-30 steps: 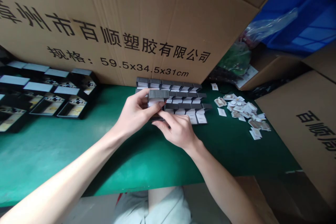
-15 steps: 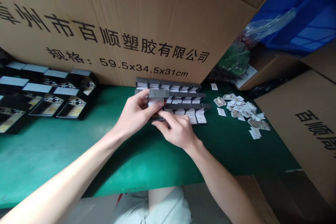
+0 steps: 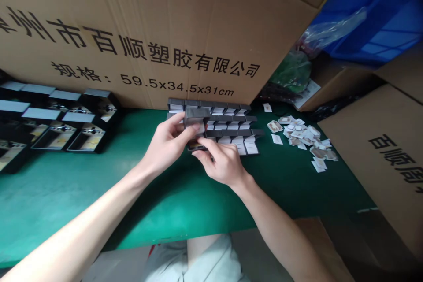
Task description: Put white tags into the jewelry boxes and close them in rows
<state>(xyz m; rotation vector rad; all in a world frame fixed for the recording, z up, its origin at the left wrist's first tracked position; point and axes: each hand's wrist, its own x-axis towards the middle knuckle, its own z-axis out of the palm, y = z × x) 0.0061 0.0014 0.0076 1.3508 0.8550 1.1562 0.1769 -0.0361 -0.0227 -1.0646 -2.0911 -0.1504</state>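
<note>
My left hand (image 3: pixel 172 139) grips a small dark box (image 3: pixel 197 114) with its lid raised, the thumb pressing on the pale lining. My right hand (image 3: pixel 224 158) is closed at the box's lower right edge, its fingertips on the open tray part. A bit of yellow shows inside the box between the hands; the rest of the inside is covered by fingers. Just behind, rows of similar small dark boxes (image 3: pixel 234 132) stand with lids up and white inserts showing.
At the left stand larger black open boxes (image 3: pixel 86 139). Small white and tan pieces (image 3: pixel 302 134) lie heaped to the right on the green table (image 3: pixel 148 216). A big printed carton (image 3: pixel 158 17) walls off the back; another carton (image 3: pixel 380 150) is at the right, below a blue bin (image 3: pixel 390 22).
The hands keep their hold on the small box, with the left thumb shifted slightly on the lining. The whole view has moved a little, so things sit slightly further left.
</note>
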